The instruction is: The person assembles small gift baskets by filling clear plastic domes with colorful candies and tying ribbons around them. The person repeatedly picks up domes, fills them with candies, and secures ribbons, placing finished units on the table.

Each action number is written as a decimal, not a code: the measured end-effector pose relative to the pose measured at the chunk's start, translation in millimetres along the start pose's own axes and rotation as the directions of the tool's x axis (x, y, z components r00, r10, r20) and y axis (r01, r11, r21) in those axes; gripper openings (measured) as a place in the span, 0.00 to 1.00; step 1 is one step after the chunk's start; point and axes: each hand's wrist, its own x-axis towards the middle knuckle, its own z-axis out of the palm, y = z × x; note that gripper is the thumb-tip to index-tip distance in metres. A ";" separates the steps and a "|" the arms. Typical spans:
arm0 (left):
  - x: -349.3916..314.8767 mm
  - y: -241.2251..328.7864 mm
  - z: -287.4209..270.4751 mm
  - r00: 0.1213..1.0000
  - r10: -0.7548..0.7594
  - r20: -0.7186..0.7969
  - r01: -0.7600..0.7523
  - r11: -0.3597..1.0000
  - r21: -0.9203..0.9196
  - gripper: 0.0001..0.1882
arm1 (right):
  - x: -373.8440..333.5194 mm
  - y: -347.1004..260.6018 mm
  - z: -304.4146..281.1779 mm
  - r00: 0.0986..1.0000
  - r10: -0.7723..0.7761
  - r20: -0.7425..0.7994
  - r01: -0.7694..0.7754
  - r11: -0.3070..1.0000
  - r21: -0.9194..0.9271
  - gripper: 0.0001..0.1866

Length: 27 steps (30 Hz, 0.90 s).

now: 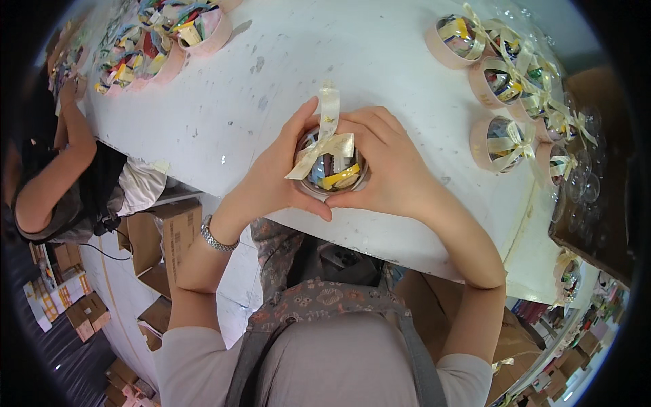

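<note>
Between my two hands is a round gift box with a clear top, tied with a cream ribbon in a bow. Wrapped sweets or small packets, one of them yellow, show through the top. My left hand curves around the box's left side, its thumb at the near edge. Around the right side wraps my right hand, with fingers over the far rim and the thumb at the near edge. The box's side wall is mostly hidden by my hands.
Several finished-looking pink round boxes with cream bows stand at the right of the white table. More filled pink boxes sit at the far left, beside a co-worker's arm. Clear round lids fill a brown carton at right.
</note>
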 end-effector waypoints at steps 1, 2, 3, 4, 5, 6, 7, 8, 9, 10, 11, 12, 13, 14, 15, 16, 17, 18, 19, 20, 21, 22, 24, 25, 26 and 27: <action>0.6 -0.3 -2.0 1.000 -0.022 0.001 0.022 1.000 -0.010 0.71 | -0.2 1.4 1.7 1.000 -0.003 -0.011 0.003 1.000 0.022 0.43; 0.4 -0.4 -3.2 0.999 -0.044 0.002 0.044 0.999 -0.019 0.70 | -0.8 1.2 2.2 1.000 0.012 0.003 -0.013 0.998 0.067 0.44; -1.0 0.0 -3.3 0.998 -0.060 0.001 0.060 0.996 0.070 0.69 | -1.5 0.6 2.2 0.999 0.027 0.018 -0.029 0.993 0.111 0.44; -0.7 0.1 -2.8 0.997 -0.073 0.003 0.071 0.985 0.160 0.68 | -2.0 0.2 2.1 0.999 0.042 0.031 -0.047 0.988 0.150 0.45; -0.5 0.8 -2.1 0.996 -0.085 0.004 0.082 0.965 0.248 0.66 | -2.5 -0.3 2.5 0.999 0.035 0.018 -0.037 0.989 0.144 0.44; 0.4 2.9 -1.0 0.996 -0.090 -0.009 0.090 0.966 0.244 0.65 | -3.2 -1.1 3.0 1.000 0.028 0.004 -0.028 0.990 0.138 0.44; 1.7 5.6 0.0 0.995 -0.093 -0.022 0.096 0.966 0.241 0.63 | -3.9 -2.0 3.8 1.000 0.021 -0.012 -0.019 0.991 0.130 0.44; 2.3 7.5 0.6 0.995 -0.097 -0.033 0.102 0.966 0.238 0.62 | -4.6 -3.5 4.8 1.000 0.015 -0.027 -0.012 0.993 0.115 0.44; 2.0 8.1 0.7 0.996 -0.085 -0.030 0.089 0.970 0.224 0.60 | -5.3 -5.1 5.9 0.999 0.010 -0.043 -0.006 0.995 0.100 0.44; 1.6 8.9 0.7 0.997 -0.072 -0.028 0.077 0.974 0.211 0.59 | -5.4 -5.9 6.5 0.998 0.003 -0.059 0.002 0.996 0.085 0.44; 1.4 9.7 0.7 0.998 -0.060 -0.026 0.064 0.978 0.198 0.58 | -6.2 -4.9 6.6 0.999 -0.003 -0.047 0.006 0.997 0.072 0.44; 2.1 10.8 0.9 0.998 -0.052 -0.023 0.055 0.981 0.186 0.58 | -8.0 -2.8 6.3 0.999 -0.008 -0.034 0.010 0.998 0.059 0.45; 3.5 11.9 1.2 0.999 -0.044 -0.021 0.047 0.983 0.175 0.57 | -9.0 -1.4 5.8 1.000 -0.014 -0.022 0.015 0.999 0.046 0.45; 4.2 12.7 1.2 0.999 -0.035 -0.019 0.038 0.986 0.164 0.56 | -9.5 -1.6 5.1 1.000 -0.011 -0.017 0.012 0.999 0.039 0.45; 3.5 13.4 1.0 0.998 -0.054 -0.013 0.055 0.983 0.177 0.55 | -10.2 -2.5 4.3 1.000 -0.008 -0.011 0.008 0.999 0.032 0.46; 3.0 13.9 0.7 0.998 -0.070 -0.005 0.070 0.979 0.191 0.55 | -10.7 -3.1 3.1 1.000 -0.003 -0.008 0.003 1.000 0.023 0.46; 2.7 14.2 0.7 0.996 -0.087 0.003 0.084 0.975 0.204 0.54 | -10.2 -4.0 1.7 1.000 0.007 0.013 -0.007 1.000 0.023 0.46; 2.2 13.2 1.5 0.996 -0.083 -0.017 0.084 0.972 0.218 0.54 | -9.1 -5.3 0.1 0.999 0.016 0.033 -0.017 1.000 0.023 0.46; 0.7 10.4 3.1 0.996 -0.080 -0.039 0.087 0.969 0.230 0.54 | -8.8 -6.1 -0.2 0.998 0.026 0.057 -0.028 0.999 0.024 0.46; -0.3 8.3 4.4 0.995 -0.078 -0.061 0.091 0.966 0.242 0.54 | -9.3 -6.2 0.2 0.999 0.019 0.042 -0.020 0.999 0.026 0.46; -0.3 7.3 5.2 0.996 -0.067 -0.062 0.080 0.970 0.231 0.54 | -10.1 -6.3 0.9 1.000 0.012 0.028 -0.013 1.000 0.027 0.46; -0.1 6.4 5.5 0.997 -0.056 -0.062 0.069 0.973 0.221 0.54 | -10.7 -6.5 2.1 1.000 0.005 0.012 -0.005 1.000 0.029 0.46; -0.7 4.3 6.3 0.996 -0.049 -0.079 0.065 0.975 0.212 0.54 | -10.5 -8.0 4.9 1.000 0.003 -0.011 -0.003 1.000 0.019 0.46; -0.7 2.6 7.2 0.994 -0.049 -0.094 0.069 0.975 0.211 0.55 | -10.8 -8.3 5.2 1.000 0.003 -0.024 -0.003 1.000 0.010 0.46; -0.4 1.5 7.9 0.993 -0.050 -0.110 0.072 0.975 0.210 0.55 | -11.0 -6.9 4.8 1.000 -0.001 -0.010 0.001 1.000 -0.001 0.45; 0.2 1.0 6.4 0.996 -0.027 -0.087 0.045 0.978 0.204 0.56 | -10.6 -4.2 3.9 1.000 -0.005 0.003 0.005 1.000 -0.013 0.45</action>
